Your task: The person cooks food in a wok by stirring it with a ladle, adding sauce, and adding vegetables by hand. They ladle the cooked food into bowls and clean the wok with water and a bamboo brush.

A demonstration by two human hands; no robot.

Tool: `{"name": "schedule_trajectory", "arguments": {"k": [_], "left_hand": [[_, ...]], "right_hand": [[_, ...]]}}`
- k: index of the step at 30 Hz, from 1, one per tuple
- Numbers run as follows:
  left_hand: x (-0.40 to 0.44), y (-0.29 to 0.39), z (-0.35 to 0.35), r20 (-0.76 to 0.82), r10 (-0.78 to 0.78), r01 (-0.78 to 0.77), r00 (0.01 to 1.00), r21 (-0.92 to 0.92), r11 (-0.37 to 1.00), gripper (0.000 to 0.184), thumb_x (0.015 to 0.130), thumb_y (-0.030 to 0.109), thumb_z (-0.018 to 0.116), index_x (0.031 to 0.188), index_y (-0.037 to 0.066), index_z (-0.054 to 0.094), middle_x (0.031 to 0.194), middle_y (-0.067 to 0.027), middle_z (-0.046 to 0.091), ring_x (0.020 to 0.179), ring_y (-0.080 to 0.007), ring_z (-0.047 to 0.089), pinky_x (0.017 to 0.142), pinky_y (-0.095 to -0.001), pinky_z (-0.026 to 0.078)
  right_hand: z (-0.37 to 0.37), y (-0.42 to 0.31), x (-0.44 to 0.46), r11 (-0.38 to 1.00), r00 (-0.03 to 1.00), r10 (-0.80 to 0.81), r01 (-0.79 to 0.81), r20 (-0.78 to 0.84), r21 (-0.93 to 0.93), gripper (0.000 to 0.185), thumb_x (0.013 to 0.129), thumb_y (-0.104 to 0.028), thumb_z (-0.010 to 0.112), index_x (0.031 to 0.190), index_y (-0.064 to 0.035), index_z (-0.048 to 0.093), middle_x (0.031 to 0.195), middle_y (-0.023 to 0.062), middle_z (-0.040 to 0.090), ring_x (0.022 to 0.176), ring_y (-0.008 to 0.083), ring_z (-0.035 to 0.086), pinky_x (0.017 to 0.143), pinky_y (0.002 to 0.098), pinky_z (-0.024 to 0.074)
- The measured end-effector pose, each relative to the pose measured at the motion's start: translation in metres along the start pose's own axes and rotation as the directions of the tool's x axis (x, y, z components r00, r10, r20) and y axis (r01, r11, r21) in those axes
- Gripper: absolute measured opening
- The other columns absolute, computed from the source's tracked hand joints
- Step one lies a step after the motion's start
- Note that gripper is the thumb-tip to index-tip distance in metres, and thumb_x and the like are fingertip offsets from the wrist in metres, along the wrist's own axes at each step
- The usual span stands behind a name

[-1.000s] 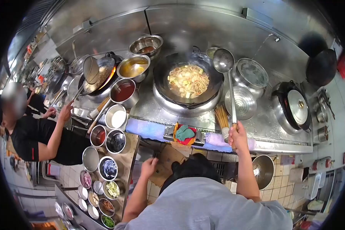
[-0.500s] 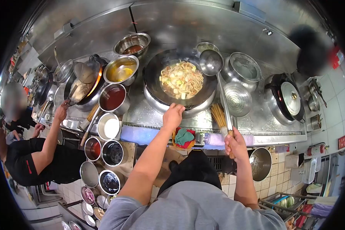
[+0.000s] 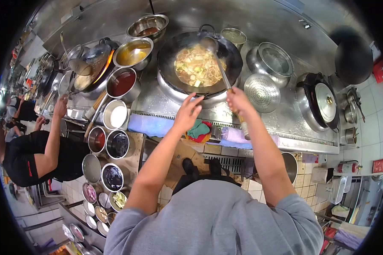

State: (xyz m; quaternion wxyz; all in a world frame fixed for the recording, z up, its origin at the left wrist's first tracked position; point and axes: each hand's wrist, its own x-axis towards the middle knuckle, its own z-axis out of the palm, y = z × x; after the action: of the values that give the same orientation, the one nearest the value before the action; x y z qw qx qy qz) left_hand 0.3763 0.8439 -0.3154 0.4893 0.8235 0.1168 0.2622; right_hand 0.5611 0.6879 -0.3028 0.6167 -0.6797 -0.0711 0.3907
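A large black wok (image 3: pixel 168 59) on the central burner holds noodles with pale chunks (image 3: pixel 195 66). My right hand (image 3: pixel 239 103) is closed around the wooden handle of a long ladle (image 3: pixel 222 70), whose bowl is inside the wok at the noodles' upper right edge. Near the wok's front rim, my left hand (image 3: pixel 188 112) has its fingers apart and holds nothing; whether a fingertip touches the rim I cannot tell. Just below that hand lie green and red cloths (image 3: pixel 198 129) at the stove's front edge.
Steel bowls of sauce (image 3: pixel 133 52) and pots (image 3: pixel 122 83) stand left of the wok. At right are a perforated strainer (image 3: pixel 261 93), a water pot (image 3: pixel 275 59) and a lidded pot (image 3: pixel 325 102). A co-worker in black (image 3: pixel 42 157) handles a strainer over another wok at left.
My right hand has raised the ladle forward and its bowl has moved left into the wok. My left hand reached from the lower left to the wok's front rim, and its fingers have spread.
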Motion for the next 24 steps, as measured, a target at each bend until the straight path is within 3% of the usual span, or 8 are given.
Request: {"name": "schedule_trajectory", "arguments": {"k": [8, 10, 12, 13, 15, 16, 18, 24], "left_hand": [[-0.268, -0.128, -0.051, 0.001, -0.622, 0.621, 0.783, -0.047, 0.782, 0.027, 0.093, 0.022, 0.053, 0.109, 0.002, 0.063, 0.09, 0.0003, 0.061, 0.074, -0.0076, 0.053, 0.069, -0.0224, 0.045], [-0.396, -0.2, -0.063, 0.016, -0.827, 0.796, 0.562, 0.258, 0.547, 0.035, 0.091, 0.034, 0.051, 0.107, 0.005, 0.063, 0.094, -0.0157, 0.065, 0.088, -0.03, 0.062, 0.079, -0.0364, 0.049], [-0.461, -0.187, -0.092, 0.515, -0.762, 0.25, 0.391, 0.738, 0.627, 0.036, 0.086, 0.035, 0.048, 0.107, 0.008, 0.063, 0.092, -0.0166, 0.064, 0.086, -0.0352, 0.061, 0.077, -0.0423, 0.049], [-0.494, -0.173, -0.094, 0.361, -0.896, 0.628, 0.258, 0.642, 0.439, 0.028, 0.084, 0.026, 0.05, 0.105, 0.01, 0.061, 0.088, -0.0125, 0.065, 0.084, -0.0337, 0.061, 0.075, -0.0441, 0.049], [-0.57, -0.178, -0.11, 0.327, -0.505, 0.278, 0.798, 0.544, 0.792, 0.023, 0.086, 0.022, 0.049, 0.103, 0.01, 0.059, 0.079, -0.0058, 0.062, 0.076, -0.0245, 0.06, 0.064, -0.0403, 0.049], [-0.559, -0.154, -0.112, 0.332, -0.505, 0.277, 0.797, 0.541, 0.794, 0.023, 0.086, 0.022, 0.049, 0.103, 0.01, 0.059, 0.079, -0.0058, 0.062, 0.076, -0.0245, 0.06, 0.064, -0.0403, 0.049], [-0.487, -0.095, -0.105, 0.142, -0.988, 0.998, 0.055, -0.019, 0.053, 0.021, 0.086, 0.022, 0.052, 0.101, 0.009, 0.059, 0.076, -0.0031, 0.056, 0.068, -0.0157, 0.055, 0.056, -0.0335, 0.045], [-0.441, -0.184, -0.088, 0.216, -0.951, 0.942, 0.221, -0.3, 0.151, 0.03, 0.09, 0.029, 0.053, 0.111, 0.008, 0.057, 0.087, -0.0031, 0.061, 0.064, -0.0152, 0.058, 0.051, -0.027, 0.042]], "right_hand": [[0.008, -0.022, 0.01, 0.93, 0.973, -0.212, 0.171, -0.093, -0.326, 0.028, 0.091, -0.014, 0.052, 0.117, -0.0063, 0.045, 0.065, -0.0018, 0.046, 0.045, 0.0075, 0.041, 0.038, 0.0229, 0.0354], [0.022, -0.017, 0.018, 0.983, 0.997, -0.07, 0.062, -0.04, -0.17, 0.027, 0.091, -0.014, 0.051, 0.117, -0.0064, 0.044, 0.067, -0.001, 0.046, 0.047, 0.0081, 0.042, 0.038, 0.0237, 0.0353], [0.027, -0.002, 0.015, 0.989, 0.997, -0.065, 0.07, 0.037, -0.132, 0.032, 0.091, -0.014, 0.052, 0.122, -0.0085, 0.045, 0.066, -0.0006, 0.045, 0.047, 0.0084, 0.043, 0.036, 0.0252, 0.0344], [0.028, 0.005, 0.01, 0.989, 0.997, -0.048, 0.055, 0.058, -0.134, 0.038, 0.09, -0.013, 0.052, 0.127, -0.0105, 0.045, 0.065, -0.0006, 0.045, 0.045, 0.0086, 0.042, 0.035, 0.0264, 0.0335], [-0.001, 0.03, 0.014, 0.819, 0.933, -0.349, 0.349, 0.088, -0.454, 0.043, 0.089, -0.014, 0.053, 0.131, -0.0103, 0.043, 0.069, 0.0023, 0.051, 0.05, 0.0121, 0.048, 0.04, 0.029, 0.0388], [-0.017, 0.041, 0.012, 0.469, 0.783, -0.58, 0.545, 0.223, -0.694, 0.048, 0.089, -0.015, 0.054, 0.135, -0.0101, 0.041, 0.073, 0.0051, 0.057, 0.054, 0.0157, 0.054, 0.045, 0.0316, 0.0442], [-0.023, 0.006, -0.04, 0.722, 0.916, -0.382, 0.378, 0.121, -0.58, 0.051, 0.089, -0.015, 0.053, 0.138, -0.0099, 0.037, 0.071, 0.0041, 0.054, 0.051, 0.0125, 0.049, 0.041, 0.0297, 0.0395], [-0.019, 0.059, -0.028, 0.736, 0.899, -0.381, 0.153, -0.216, -0.659, 0.053, 0.09, -0.014, 0.052, 0.139, -0.0061, 0.033, 0.069, 0.0045, 0.054, 0.049, 0.0131, 0.049, 0.04, 0.0301, 0.0391]]}}
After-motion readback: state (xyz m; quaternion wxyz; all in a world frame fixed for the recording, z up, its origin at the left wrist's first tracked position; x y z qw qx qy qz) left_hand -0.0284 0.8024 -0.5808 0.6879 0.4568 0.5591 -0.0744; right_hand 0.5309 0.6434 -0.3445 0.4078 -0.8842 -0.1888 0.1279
